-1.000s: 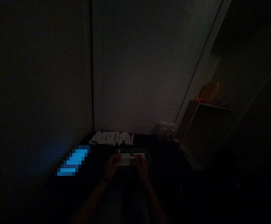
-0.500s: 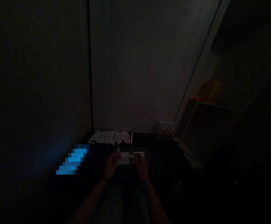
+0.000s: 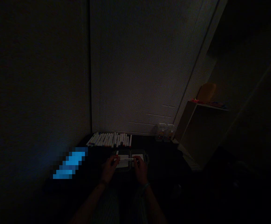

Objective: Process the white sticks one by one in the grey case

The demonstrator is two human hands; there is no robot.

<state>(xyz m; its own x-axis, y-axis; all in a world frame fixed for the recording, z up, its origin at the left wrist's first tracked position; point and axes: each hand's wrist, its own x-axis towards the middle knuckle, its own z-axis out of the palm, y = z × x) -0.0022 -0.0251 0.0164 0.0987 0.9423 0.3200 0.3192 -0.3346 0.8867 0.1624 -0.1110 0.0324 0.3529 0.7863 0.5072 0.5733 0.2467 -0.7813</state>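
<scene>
Between my two hands a white marker lies level, held at both ends. My left hand pinches its left end and my right hand grips its right end. Just below the marker sits an open clear plastic case, its two halves side by side with white paper or card inside. A second white marker with a reddish end lies upright in view at the case's left part, close to my left fingers. Darkness hides the finer finger detail.
Several white markers lie in a row at the back of the dark table. Two clear packages stand at the back right. A glowing blue pixelated patch is at left. To the right stands a shelf unit with an orange object on top.
The view has shifted slightly, so everything on the table sits a little lower. Both hands keep hold of the marker in much the same pose.
</scene>
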